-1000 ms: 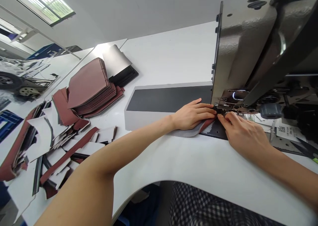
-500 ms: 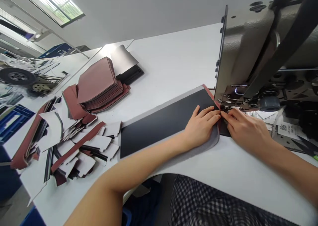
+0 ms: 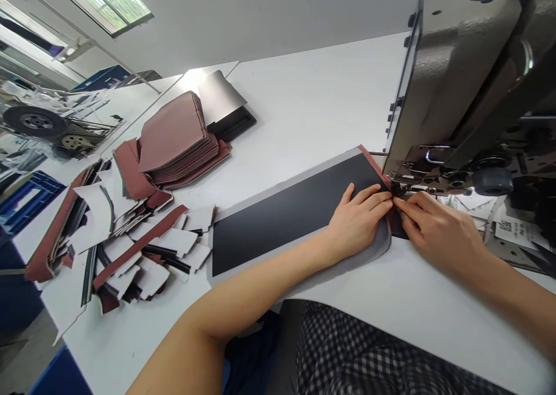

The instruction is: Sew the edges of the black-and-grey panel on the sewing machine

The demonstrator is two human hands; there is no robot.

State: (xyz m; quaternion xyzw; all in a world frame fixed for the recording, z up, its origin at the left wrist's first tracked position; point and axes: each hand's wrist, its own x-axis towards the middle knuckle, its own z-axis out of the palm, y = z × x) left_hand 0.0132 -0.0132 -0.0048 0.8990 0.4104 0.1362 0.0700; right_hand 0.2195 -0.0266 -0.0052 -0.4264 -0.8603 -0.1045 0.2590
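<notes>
— Where is the piece which is being worked?
— The dark panel point(image 3: 269, 224), with its grey border point(image 3: 372, 250), lies on the counter point(image 3: 313, 117), from the middle of the frame toward the right. The red strip point(image 3: 371, 162) along its right edge reaches the lower end of the sewing machine point(image 3: 452, 88).
— And the hands?
— The left hand point(image 3: 358, 221) lies flat over the panel's right end, thumb apart, fingers stretched to the machine. The right hand point(image 3: 443, 227) is curled, its fingertips at the strip; whether they pinch or only press it, I cannot tell.
— Which step is this, in your opinion?
— I judge it is guiding the edge for stitching.
— What does the next move call for?
— Probably an even feed, with the strip flat and aligned, and careful fingertips, because they are very near the stitching place.
</notes>
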